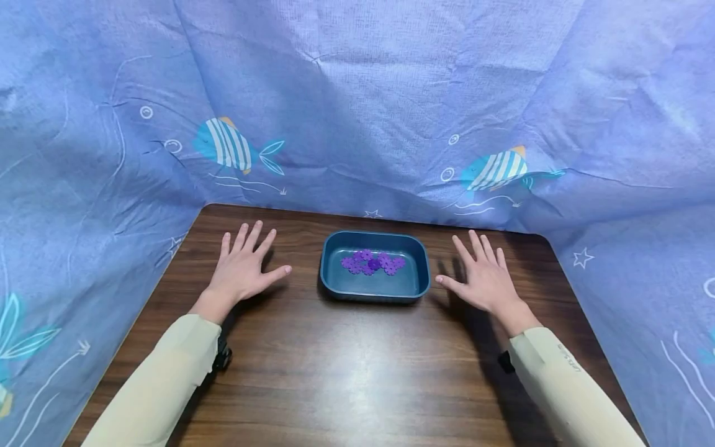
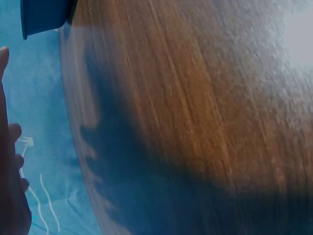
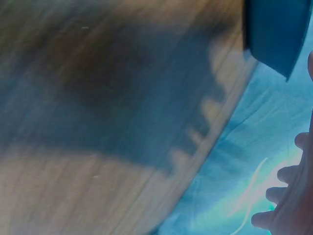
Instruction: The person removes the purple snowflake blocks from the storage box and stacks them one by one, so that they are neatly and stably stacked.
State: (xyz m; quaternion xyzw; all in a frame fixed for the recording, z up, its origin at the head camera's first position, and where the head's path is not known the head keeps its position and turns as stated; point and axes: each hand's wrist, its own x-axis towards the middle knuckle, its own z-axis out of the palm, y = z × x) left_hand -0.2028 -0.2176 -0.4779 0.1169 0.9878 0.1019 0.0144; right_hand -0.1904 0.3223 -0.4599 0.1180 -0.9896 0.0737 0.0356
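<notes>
A dark teal rectangular bin (image 1: 375, 293) with rounded corners sits on the wooden table. On its floor lie several purple flower-shaped pieces (image 1: 367, 263), one a deeper purple than the others. To the left of the bin, my left hand (image 1: 240, 270) is held with its fingers spread and the thumb toward the bin, holding nothing. My right hand (image 1: 486, 279) mirrors it on the other side, fingers spread, thumb tip close to the bin's right wall. Each wrist view catches a corner of the bin (image 2: 45, 17) and the edge of a hand, with a hand's shadow on the wood.
The brown wood-grain table (image 1: 346, 372) has rounded far corners. A blue cloth (image 1: 380, 124) printed with striped fish hangs behind it and along both sides. A bright light reflection shows on the table in front of the bin.
</notes>
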